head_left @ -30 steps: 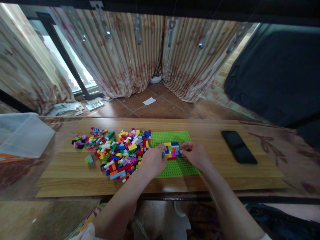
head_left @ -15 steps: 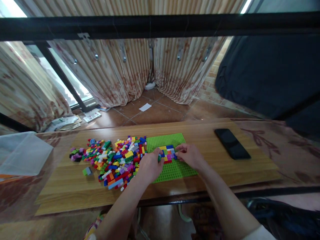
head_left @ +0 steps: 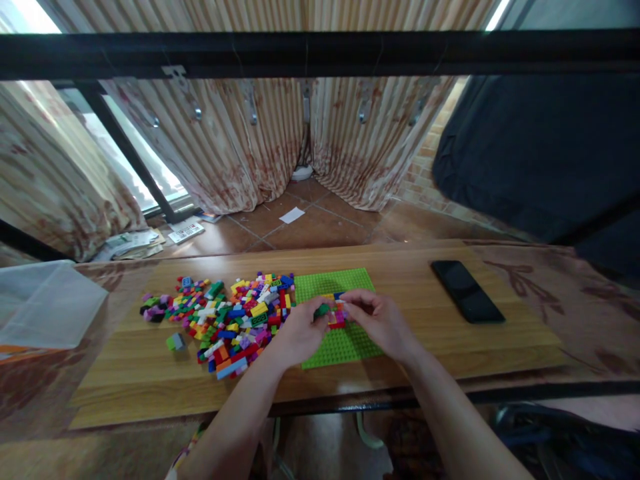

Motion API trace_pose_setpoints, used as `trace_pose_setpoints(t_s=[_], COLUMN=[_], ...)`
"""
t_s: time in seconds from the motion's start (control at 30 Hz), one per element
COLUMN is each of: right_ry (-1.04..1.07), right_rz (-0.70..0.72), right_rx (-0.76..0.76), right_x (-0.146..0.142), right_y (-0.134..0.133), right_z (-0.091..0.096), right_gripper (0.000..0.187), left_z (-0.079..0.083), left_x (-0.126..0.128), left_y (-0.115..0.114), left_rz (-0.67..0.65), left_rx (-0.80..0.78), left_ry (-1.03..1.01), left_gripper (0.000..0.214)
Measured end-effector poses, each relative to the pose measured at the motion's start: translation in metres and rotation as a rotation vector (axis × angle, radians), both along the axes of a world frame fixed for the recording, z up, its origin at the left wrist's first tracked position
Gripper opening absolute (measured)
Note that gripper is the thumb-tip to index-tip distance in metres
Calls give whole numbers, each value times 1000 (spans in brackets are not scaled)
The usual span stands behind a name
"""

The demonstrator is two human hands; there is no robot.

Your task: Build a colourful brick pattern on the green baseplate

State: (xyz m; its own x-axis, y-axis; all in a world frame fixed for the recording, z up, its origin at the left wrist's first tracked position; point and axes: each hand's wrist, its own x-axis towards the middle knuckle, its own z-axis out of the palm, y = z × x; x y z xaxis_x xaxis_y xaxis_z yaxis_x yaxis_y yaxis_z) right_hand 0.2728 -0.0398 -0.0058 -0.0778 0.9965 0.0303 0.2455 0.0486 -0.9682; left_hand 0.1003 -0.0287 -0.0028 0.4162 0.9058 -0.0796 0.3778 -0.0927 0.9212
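A green baseplate (head_left: pixel 327 283) lies on the wooden board, with a small patch of coloured bricks (head_left: pixel 337 318) built on its middle. My left hand (head_left: pixel 299 333) rests at the patch's left side, fingers curled round a dark green brick (head_left: pixel 321 310). My right hand (head_left: pixel 377 317) reaches over the patch from the right, its fingers bent and pressed onto the bricks. Both hands hide most of the patch. A heap of loose coloured bricks (head_left: pixel 225 315) spreads left of the baseplate.
A black phone (head_left: pixel 467 291) lies on the board to the right. At the far left sits a translucent plastic container (head_left: pixel 45 303). One green-grey brick (head_left: pixel 175 342) lies apart from the heap. Curtains, a window and tiled floor are beyond the table.
My right hand has slid left over the built bricks and now covers more of them. My left hand has stayed by the patch's left side. The camera tilted up earlier.
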Motion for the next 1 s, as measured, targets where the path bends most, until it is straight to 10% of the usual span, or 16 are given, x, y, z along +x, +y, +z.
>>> trace_pose_setpoints(t_s=[0.27,0.57,1.0], right_ry=[-20,66,14], right_rz=[135,9,-5], right_rx=[24,-11,-46], right_x=[-14,-7,12], right_y=[-8,-4,-9], right_z=[7,5,18], right_gripper=[20,21,28], left_z=[-2,8,2], left_x=[7,6,9], left_y=[-5,-3,1], left_rz=[-7,94,76], left_rx=[-256,-353,2], left_ry=[-334,-409,-297], left_gripper=[68,37,18])
